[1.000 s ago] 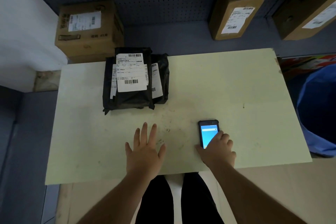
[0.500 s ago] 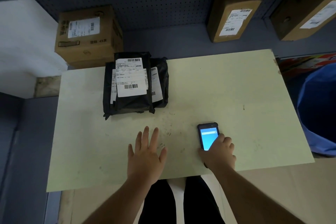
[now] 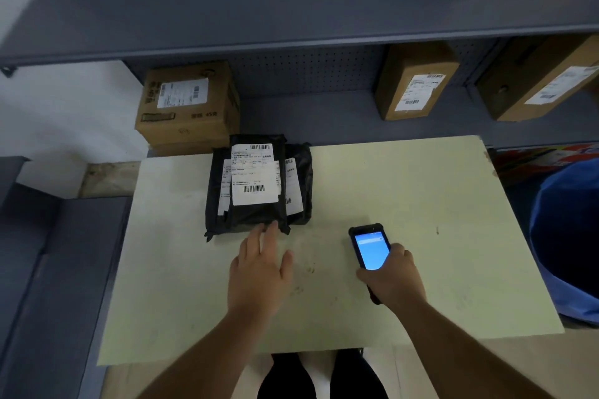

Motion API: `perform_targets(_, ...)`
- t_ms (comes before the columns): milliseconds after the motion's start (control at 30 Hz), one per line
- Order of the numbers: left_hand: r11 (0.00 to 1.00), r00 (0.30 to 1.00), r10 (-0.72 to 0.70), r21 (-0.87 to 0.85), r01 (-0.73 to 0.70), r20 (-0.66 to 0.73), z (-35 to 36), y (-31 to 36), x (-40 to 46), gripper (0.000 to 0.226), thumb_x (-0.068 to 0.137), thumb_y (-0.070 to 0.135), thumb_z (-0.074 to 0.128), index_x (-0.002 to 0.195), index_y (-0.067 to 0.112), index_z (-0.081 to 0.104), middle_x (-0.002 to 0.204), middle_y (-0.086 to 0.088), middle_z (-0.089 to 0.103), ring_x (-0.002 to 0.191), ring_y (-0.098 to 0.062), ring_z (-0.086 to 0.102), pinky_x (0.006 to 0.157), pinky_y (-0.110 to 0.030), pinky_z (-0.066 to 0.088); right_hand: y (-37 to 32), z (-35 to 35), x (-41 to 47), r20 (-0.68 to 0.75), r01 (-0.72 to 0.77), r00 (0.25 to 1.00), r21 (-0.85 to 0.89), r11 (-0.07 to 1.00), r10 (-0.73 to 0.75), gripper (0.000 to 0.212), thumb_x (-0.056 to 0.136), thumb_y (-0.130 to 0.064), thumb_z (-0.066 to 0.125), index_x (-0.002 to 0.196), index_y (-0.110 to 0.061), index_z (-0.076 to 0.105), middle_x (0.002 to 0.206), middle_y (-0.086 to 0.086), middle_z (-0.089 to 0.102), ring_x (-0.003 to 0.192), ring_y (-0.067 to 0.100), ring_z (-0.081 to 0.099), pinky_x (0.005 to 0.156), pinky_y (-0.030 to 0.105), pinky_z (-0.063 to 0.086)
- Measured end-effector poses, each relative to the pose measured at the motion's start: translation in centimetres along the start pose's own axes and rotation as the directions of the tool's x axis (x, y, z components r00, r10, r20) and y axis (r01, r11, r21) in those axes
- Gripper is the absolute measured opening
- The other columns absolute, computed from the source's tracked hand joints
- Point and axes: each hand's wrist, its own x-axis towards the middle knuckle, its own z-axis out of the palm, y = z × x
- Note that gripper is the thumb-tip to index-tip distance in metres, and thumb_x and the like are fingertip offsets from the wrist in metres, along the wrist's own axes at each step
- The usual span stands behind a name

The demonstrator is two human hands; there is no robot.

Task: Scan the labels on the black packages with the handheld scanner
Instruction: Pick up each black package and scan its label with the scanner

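A stack of black packages [image 3: 259, 214] with white barcode labels lies at the table's far left; the top label [image 3: 255, 173] faces up. My left hand [image 3: 259, 272] is open, palm down, its fingertips touching the stack's near edge. My right hand [image 3: 390, 278] grips the handheld scanner [image 3: 369, 246], whose blue screen is lit, over the table right of the stack. The lower packages are mostly hidden by the top one.
The pale green table [image 3: 405, 191] stands in front of grey shelving with cardboard boxes [image 3: 188, 104], [image 3: 416, 81], [image 3: 534, 87]. A blue bin [image 3: 564, 236] stands at the table's right edge. My legs show below the near edge.
My left hand has moved forward from the bare table to the stack's near edge. My right hand has closed around the scanner and lifted its front end. The camera has tilted up.
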Motion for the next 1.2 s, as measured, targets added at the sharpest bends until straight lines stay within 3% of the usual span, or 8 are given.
perform_targets(200,0.948,0.960,-0.196,-0.290,0.133,-0.201,-3.7,-0.2,4.6,0.062,0.100,0.038,0.059,0.155,0.018,0.040,0.156,-0.012,0.044,0.139,-0.032,0.047,0.108,-0.051,0.047,-4.2,-1.9,0.1,-0.007,0.079,0.997,-0.009,0.997,-0.079,0.066,0.073,-0.029,0.087,0.125,-0.009,0.051,0.112,0.006,0.054,0.102,0.030,0.063,0.081,0.043,0.061)
perform_targets(400,0.849,0.918,-0.376,-0.443,0.289,-0.123,-5.7,-1.2,9.3,0.068,0.094,0.033,0.069,0.154,0.015,0.042,0.152,-0.012,0.045,0.137,-0.035,0.048,0.108,-0.052,0.046,-7.8,-3.1,0.0,0.044,0.160,0.986,-0.014,0.987,-0.159,0.056,0.071,-0.028,0.083,0.115,-0.016,0.050,0.103,0.005,0.062,0.087,0.027,0.069,0.053,0.031,0.049)
perform_targets(500,0.802,0.888,-0.460,-0.439,0.404,-0.024,-5.9,-1.1,11.1,0.079,0.090,0.043,0.073,0.156,0.014,0.039,0.155,-0.012,0.043,0.139,-0.034,0.046,0.109,-0.052,0.044,-9.4,-3.6,0.0,0.054,0.213,0.976,-0.064,0.975,-0.210,0.058,0.070,-0.032,0.083,0.115,-0.018,0.050,0.101,0.000,0.059,0.086,0.023,0.067,0.063,0.039,0.061)
perform_targets(667,0.752,0.828,-0.550,-0.367,0.547,0.107,-4.7,-0.8,13.4,0.104,0.077,0.062,0.077,0.157,0.012,0.034,0.154,-0.014,0.043,0.137,-0.036,0.048,0.108,-0.055,0.047,-11.0,-4.2,0.3,0.086,0.290,0.956,-0.155,0.944,-0.280,0.077,0.074,-0.036,0.087,0.138,-0.022,0.046,0.111,-0.004,0.055,0.101,0.021,0.061,0.060,0.027,0.047)
perform_targets(833,0.716,0.787,-0.597,-0.340,0.610,0.155,-4.2,-0.3,15.2,0.116,0.066,0.073,0.079,0.155,0.013,0.034,0.151,-0.014,0.047,0.135,-0.036,0.050,0.109,-0.054,0.046,-11.8,-4.7,0.4,0.094,0.326,0.945,-0.192,0.926,-0.313,0.078,0.073,-0.040,0.088,0.137,-0.025,0.045,0.111,-0.005,0.053,0.103,0.020,0.060,0.062,0.026,0.049)
perform_targets(1000,0.681,0.746,-0.640,-0.315,0.661,0.182,-3.9,-0.3,16.1,0.122,0.061,0.070,0.086,0.153,0.010,0.034,0.149,-0.015,0.048,0.135,-0.036,0.050,0.108,-0.053,0.043,-11.9,-5.4,0.6,0.110,0.330,0.943,-0.195,0.924,-0.314,0.079,0.072,-0.040,0.089,0.136,-0.027,0.045,0.110,-0.007,0.053,0.103,0.020,0.060,0.060,0.025,0.050)
perform_targets(1100,0.665,0.742,-0.638,-0.336,0.667,0.209,-3.9,-0.2,16.6,0.121,0.058,0.067,0.090,0.151,0.010,0.036,0.145,-0.015,0.053,0.130,-0.036,0.054,0.104,-0.051,0.048,-11.6,-5.8,0.8,0.121,0.332,0.942,-0.187,0.925,-0.314,0.071,0.068,-0.041,0.086,0.126,-0.028,0.048,0.105,-0.009,0.054,0.094,0.018,0.063,0.066,0.035,0.062)
perform_targets(1200,0.640,0.744,-0.632,-0.396,0.659,0.217,-3.5,-0.2,16.9,0.121,0.049,0.066,0.091,0.146,0.013,0.039,0.136,-0.013,0.061,0.120,-0.035,0.061,0.099,-0.052,0.055,-11.3,-6.1,1.1,0.126,0.330,0.942,-0.184,0.926,-0.311,0.071,0.067,-0.041,0.084,0.126,-0.028,0.048,0.106,-0.008,0.055,0.094,0.018,0.063,0.072,0.039,0.065)
